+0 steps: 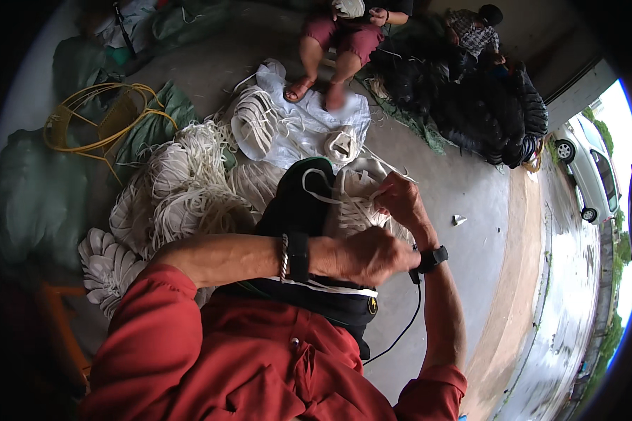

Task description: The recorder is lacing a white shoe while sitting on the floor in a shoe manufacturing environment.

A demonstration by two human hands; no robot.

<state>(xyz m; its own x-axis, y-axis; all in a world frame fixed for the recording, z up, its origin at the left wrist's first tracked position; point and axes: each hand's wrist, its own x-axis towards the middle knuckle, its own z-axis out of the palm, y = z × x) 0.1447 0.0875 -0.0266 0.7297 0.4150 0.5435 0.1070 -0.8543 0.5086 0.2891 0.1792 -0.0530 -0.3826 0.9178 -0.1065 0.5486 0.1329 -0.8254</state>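
A white lace-up shoe upper lies over my dark-clad knee, its white laces looped across the front. At its right side my right hand is closed in a pinch on a white shoelace. My left hand crosses in front of the upper's near end, fingers curled and slightly blurred. Whatever it may hold is hidden. Both wrists wear black bands, and a thin black cable hangs below the right one.
White uppers with tangled laces pile up on my left. Ahead, a person sits by a white plastic sheet; another person sits near black bundles. A yellow round frame stands far left; a car is outside.
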